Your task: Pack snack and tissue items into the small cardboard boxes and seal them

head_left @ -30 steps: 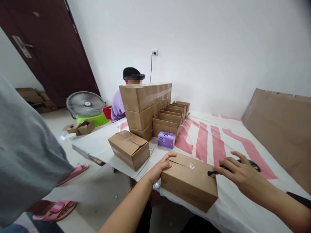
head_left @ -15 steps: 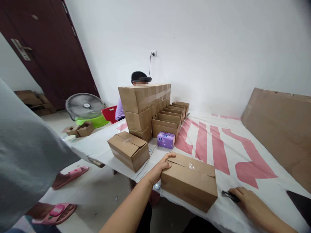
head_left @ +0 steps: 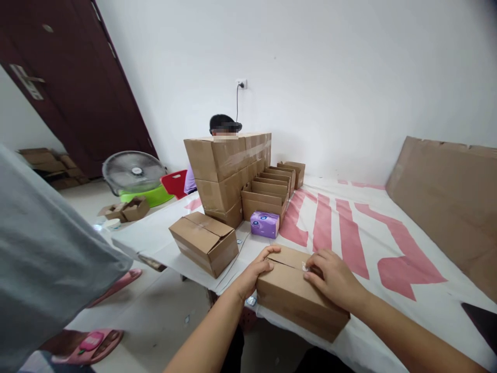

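A brown cardboard box (head_left: 291, 290) sits at the near table edge, its top flaps meeting along a narrow seam. My left hand (head_left: 258, 272) grips its left end, fingers on top and thumb at the near side. Over the seam, my right hand (head_left: 330, 274) has its fingers curled together at a small shiny piece of clear tape (head_left: 305, 266). My right fingers partly hide that tape. To the left lies another closed cardboard box (head_left: 204, 241). A purple tissue pack (head_left: 264, 224) rests just beyond the near box.
Stacked cardboard boxes (head_left: 217, 173) and a row of open boxes (head_left: 267, 199) stand farther back. Behind the stack sits a person (head_left: 225, 124). A grey-clothed person (head_left: 54, 259) stands at left. A cardboard sheet (head_left: 446, 202) leans at right; a fan (head_left: 135, 171) is on the floor.
My right hand has left the black tool on the table and moved left onto the box top. The tool no longer shows. My left hand stays on the box.
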Demonstrator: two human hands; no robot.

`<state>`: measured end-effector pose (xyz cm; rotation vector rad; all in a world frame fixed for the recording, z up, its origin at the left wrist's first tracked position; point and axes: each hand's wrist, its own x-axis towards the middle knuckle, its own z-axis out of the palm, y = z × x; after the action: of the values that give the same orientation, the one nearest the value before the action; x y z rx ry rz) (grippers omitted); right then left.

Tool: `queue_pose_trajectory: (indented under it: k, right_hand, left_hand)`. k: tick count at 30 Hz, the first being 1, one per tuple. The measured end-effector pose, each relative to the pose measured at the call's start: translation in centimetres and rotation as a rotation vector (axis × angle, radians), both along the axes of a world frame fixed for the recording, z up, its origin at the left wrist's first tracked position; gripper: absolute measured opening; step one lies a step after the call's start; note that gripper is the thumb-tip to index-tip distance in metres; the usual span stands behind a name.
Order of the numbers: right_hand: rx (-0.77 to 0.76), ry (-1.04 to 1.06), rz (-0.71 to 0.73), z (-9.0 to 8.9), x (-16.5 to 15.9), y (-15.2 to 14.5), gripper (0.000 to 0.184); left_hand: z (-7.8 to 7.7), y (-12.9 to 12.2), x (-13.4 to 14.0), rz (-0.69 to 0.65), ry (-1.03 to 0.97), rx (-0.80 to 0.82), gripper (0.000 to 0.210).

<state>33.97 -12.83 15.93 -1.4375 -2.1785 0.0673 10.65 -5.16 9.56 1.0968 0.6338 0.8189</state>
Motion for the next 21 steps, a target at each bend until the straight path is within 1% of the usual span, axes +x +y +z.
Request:
queue_pose_trajectory:
  k: [3,6,8,10,11,13,16,19,21]
  right_hand:
    - [0.010,0.023,-0.021,-0.1,0.2,0.5,0.015]
    - [0.005,0.124,-0.092,0.3,2.2,0.0,0.018]
    - [0.006,0.174,-0.172,0.5,4.2,-1.1,0.020]
    - [0.023,0.153,-0.249,0.3,6.7,-3.0,0.023]
    - [0.032,0.118,-0.285,-0.1,7.9,-4.1,0.025]
    - [0.019,-0.005,-0.343,-1.6,10.3,-6.4,0.026]
    - [-0.201,-0.222,-0.389,-5.3,12.7,-9.8,0.025]
    - [-0.391,-0.285,-0.418,-9.6,13.5,-12.2,0.027]
    - [-0.483,-0.281,-0.428,-11.4,13.6,-13.2,0.027]
  left_hand:
    - [0.0,0.1,-0.1,-0.007,0.016,0.003,0.057]
    - [0.0,0.0,-0.1,-0.013,0.028,-0.001,0.059]
    - [0.1,0.0,-0.1,-0.009,0.039,0.010,0.059]
    - [0.2,-0.1,-0.1,0.000,0.044,0.031,0.057]
    - [0.3,-0.2,0.0,0.006,0.043,0.038,0.056]
    - [0.4,-0.3,0.0,0.013,0.035,0.040,0.056]
    - [0.6,-0.3,0.0,0.012,0.043,0.010,0.061]
    - [0.7,-0.3,-0.2,0.002,0.088,0.010,0.070]
    - [0.7,-0.3,-0.4,-0.012,0.111,0.048,0.078]
